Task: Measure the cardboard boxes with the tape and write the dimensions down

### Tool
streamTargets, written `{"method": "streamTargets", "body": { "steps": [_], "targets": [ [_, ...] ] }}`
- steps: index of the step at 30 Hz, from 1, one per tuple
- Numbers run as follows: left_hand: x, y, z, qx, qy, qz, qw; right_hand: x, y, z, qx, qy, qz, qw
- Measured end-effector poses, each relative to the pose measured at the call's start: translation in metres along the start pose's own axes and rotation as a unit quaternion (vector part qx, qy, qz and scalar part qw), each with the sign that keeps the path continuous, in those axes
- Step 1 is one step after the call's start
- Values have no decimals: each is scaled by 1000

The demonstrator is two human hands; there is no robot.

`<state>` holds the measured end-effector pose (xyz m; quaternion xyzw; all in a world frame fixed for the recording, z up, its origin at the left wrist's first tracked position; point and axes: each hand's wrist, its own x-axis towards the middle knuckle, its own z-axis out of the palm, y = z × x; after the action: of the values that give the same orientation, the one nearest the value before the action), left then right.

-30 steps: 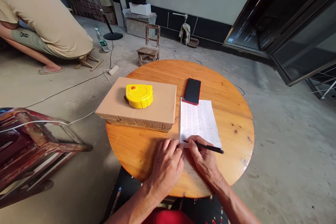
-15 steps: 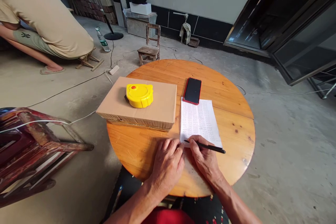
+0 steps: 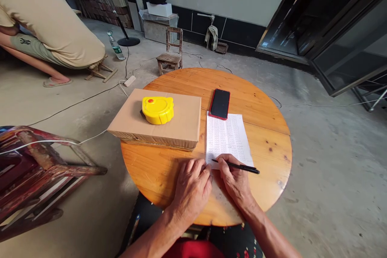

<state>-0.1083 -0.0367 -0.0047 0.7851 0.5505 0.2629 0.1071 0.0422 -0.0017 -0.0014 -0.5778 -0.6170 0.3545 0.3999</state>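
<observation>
A black pen [image 3: 242,166] is held in my right hand [image 3: 234,177], its tip touching the lower left part of a white sheet of paper [image 3: 227,137]. The sheet carries rows of small printed or written marks, too fine to read. My left hand [image 3: 193,181] lies palm down on the round wooden table [image 3: 260,121], fingers slightly bent and holding nothing. Its fingertips are by the sheet's bottom left corner. A phone in a red case [image 3: 219,104] overlaps the sheet's top edge.
On the table's left, a yellow tape measure [image 3: 158,110] rests on a cardboard box [image 3: 184,121]. A small wooden chair [image 3: 170,54] stands beyond the table, a reddish wooden chair [image 3: 45,157] to the left. A person [image 3: 48,20] sits bent over at far left. Cables [image 3: 72,103] cross the floor.
The whole view has shifted very slightly, with the table and box a little further left. Both hands stay in place; the pen has barely moved on the paper.
</observation>
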Motion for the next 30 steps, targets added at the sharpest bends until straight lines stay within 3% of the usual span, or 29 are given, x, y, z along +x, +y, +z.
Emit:
{"method": "streamTargets", "body": {
  "steps": [30],
  "targets": [
    [1, 2, -1, -10, 8, -8, 1000, 2, -3, 1, -72, 5, -48, 996]
  ]
}}
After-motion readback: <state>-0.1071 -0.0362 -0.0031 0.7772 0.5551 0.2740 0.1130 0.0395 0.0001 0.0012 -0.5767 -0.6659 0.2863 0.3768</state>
